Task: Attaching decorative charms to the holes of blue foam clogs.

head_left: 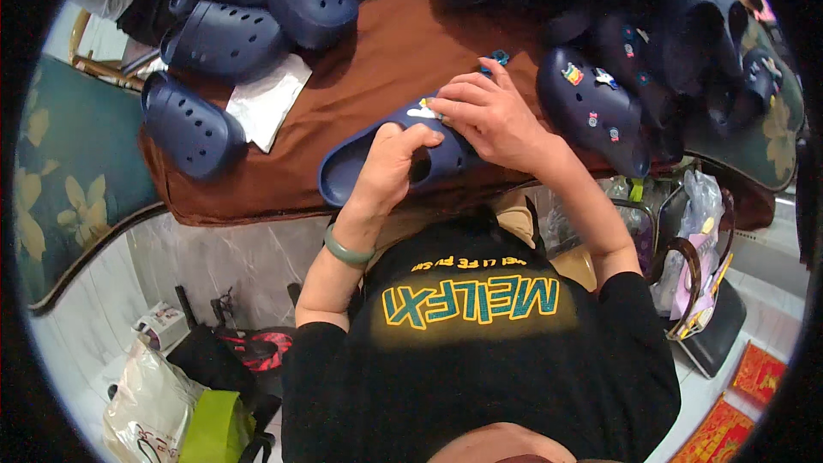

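A dark blue clog [347,167] lies on the brown cloth in front of me. My left hand [394,159] is closed on its upper, the thumb on top and the fingers hidden in the foot opening. A white and yellow shoe charm [423,110] sits on the clog's top. Against that charm my right hand [493,116] presses its thumb and forefinger, closed in a pinch, with the other fingers bent above. Just beyond the right fingertips is a small blue charm [498,61], partly hidden by the hand.
Plain dark blue clogs [193,127] lie at the left by a white paper [270,101]. More clogs are heaped at the back. On the right, a clog [591,107] bears several charms. The brown cloth [403,30] covers the work surface. Bags [694,266] stand below right.
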